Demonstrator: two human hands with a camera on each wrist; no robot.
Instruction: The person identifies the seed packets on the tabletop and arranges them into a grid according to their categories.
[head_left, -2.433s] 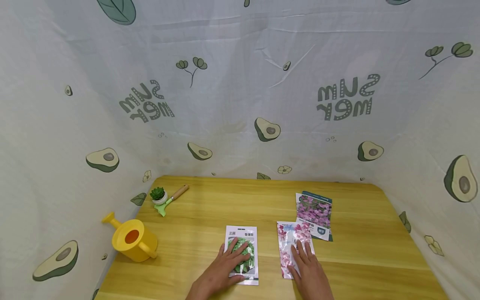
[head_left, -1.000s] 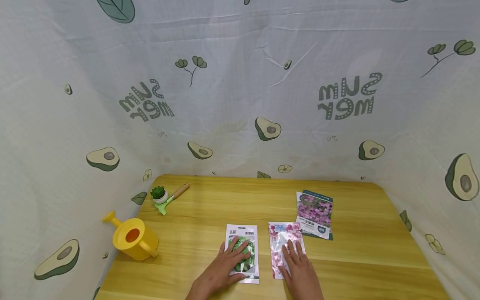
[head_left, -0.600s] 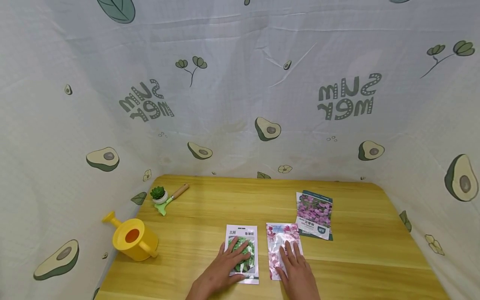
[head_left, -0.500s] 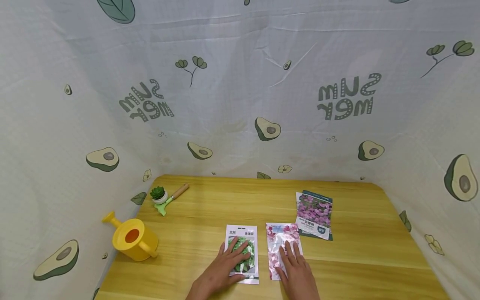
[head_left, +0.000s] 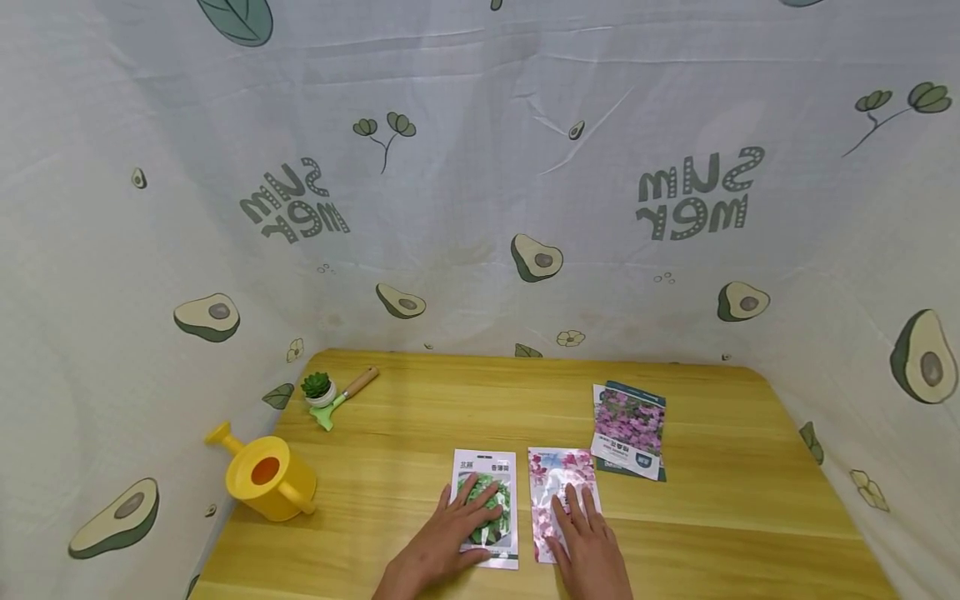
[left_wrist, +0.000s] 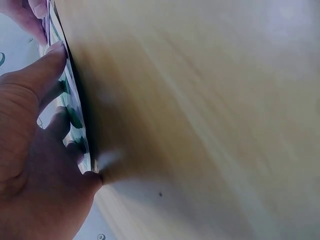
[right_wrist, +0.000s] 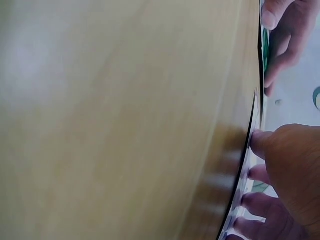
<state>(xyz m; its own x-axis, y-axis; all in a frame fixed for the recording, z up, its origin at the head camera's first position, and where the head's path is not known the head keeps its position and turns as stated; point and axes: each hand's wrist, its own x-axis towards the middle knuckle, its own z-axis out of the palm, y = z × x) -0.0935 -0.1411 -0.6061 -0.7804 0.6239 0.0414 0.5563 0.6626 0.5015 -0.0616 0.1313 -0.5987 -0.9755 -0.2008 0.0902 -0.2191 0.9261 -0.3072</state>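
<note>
Position: saw green-leaf pkt under left hand & pink-blossom pkt under right hand, roughly flat, just apart on worktop. Found fingers spread wide on left, narrower on right, resting on top w/o gripping. Judged both prob. light, bendy, slick, not fragile; reckoned best to pinch at a long edge. Noted thin glossy printed film, rect. shape; smooth yellow wood-grain worktop; rounded yellow watering can, prob. plastic.

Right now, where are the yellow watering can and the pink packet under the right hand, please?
Yellow watering can (head_left: 272, 502), head view: body wall.
Pink packet (head_left: 551, 475), head view: upper part of its front.
</note>
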